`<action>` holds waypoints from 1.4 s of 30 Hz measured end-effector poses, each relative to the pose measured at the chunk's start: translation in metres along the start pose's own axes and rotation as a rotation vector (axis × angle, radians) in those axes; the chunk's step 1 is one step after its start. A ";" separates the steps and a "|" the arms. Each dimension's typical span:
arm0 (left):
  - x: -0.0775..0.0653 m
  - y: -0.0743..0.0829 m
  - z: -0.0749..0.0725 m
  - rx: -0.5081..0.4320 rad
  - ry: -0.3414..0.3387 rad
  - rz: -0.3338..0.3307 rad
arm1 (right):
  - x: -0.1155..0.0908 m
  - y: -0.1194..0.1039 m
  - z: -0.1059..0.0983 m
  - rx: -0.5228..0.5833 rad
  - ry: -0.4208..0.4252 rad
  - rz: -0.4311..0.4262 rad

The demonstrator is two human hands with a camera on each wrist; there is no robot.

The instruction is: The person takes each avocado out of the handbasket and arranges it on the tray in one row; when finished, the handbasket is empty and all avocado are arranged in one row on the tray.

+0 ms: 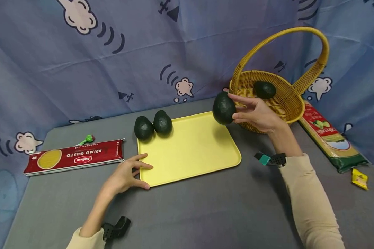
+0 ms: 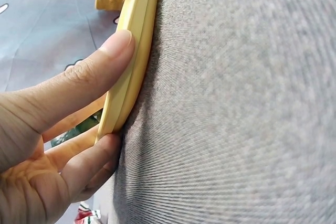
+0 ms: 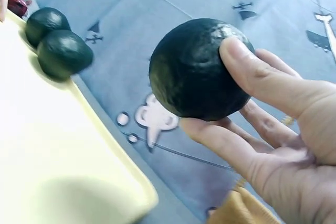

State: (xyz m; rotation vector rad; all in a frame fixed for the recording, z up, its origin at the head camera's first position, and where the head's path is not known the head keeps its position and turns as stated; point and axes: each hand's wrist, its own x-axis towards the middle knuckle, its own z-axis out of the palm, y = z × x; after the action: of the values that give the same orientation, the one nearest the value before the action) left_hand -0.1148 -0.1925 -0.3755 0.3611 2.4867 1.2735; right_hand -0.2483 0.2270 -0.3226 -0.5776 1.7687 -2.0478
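Note:
My right hand point(image 1: 257, 114) holds a dark green avocado point(image 1: 224, 108) between thumb and fingers, above the far right corner of a yellow tray point(image 1: 190, 152). In the right wrist view that avocado point(image 3: 197, 69) is clear of the tray surface. Two more avocados sit side by side at the tray's far left corner, a left one point(image 1: 144, 128) and a right one point(image 1: 163, 123). At the near left corner, my left hand point(image 1: 124, 174) grips the tray, its thumb on the near rim and its fingers over the left rim. Another avocado point(image 1: 264, 90) lies inside the wicker basket point(image 1: 286, 100).
The basket's tall handle arches behind my right hand. A red spaghetti pack point(image 1: 78, 157) lies left of the tray, a green-wrapped lollipop point(image 1: 88, 139) behind it. On the right are a red and green packet point(image 1: 330, 135) and a small yellow wrapped candy point(image 1: 359, 178). A patterned curtain point(image 1: 143, 45) hangs behind.

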 end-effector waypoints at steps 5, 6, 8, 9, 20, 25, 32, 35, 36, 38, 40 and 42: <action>0.001 -0.002 0.000 0.007 -0.001 -0.004 | 0.022 0.019 0.013 0.011 -0.070 0.086; 0.001 -0.002 0.000 0.009 -0.001 -0.005 | 0.027 0.024 0.016 0.002 -0.076 0.114; 0.002 -0.002 0.000 0.014 -0.003 -0.007 | 0.037 0.032 0.021 -0.035 -0.074 0.170; 0.002 -0.002 0.000 0.013 -0.006 -0.008 | 0.042 0.036 0.024 -0.053 -0.073 0.197; -0.001 -0.001 -0.001 0.032 0.003 -0.016 | 0.094 0.066 0.051 -0.197 -0.101 0.285; -0.003 -0.002 -0.002 0.021 0.005 -0.019 | 0.104 0.071 0.055 -0.213 -0.094 0.278; -0.002 0.000 -0.004 0.029 0.002 -0.011 | 0.110 0.076 0.056 -0.240 -0.086 0.233; -0.001 0.001 -0.003 0.032 -0.003 -0.008 | 0.110 0.077 0.061 -0.231 -0.079 0.223; -0.001 0.001 -0.003 0.034 -0.005 -0.010 | 0.110 0.077 0.063 -0.231 -0.071 0.219; 0.000 0.002 -0.003 0.031 -0.010 -0.013 | 0.108 0.076 0.065 -0.204 -0.052 0.225; 0.001 0.002 -0.002 0.024 -0.016 -0.018 | 0.107 0.076 0.065 -0.180 -0.032 0.230; 0.002 0.002 -0.001 0.022 -0.021 -0.019 | 0.106 0.077 0.064 -0.151 -0.021 0.234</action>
State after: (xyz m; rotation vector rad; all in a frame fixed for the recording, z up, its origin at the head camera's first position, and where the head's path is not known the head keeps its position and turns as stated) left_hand -0.1167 -0.1916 -0.3730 0.3536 2.4823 1.2298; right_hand -0.3027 0.1067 -0.3837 -0.4098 1.8923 -1.7576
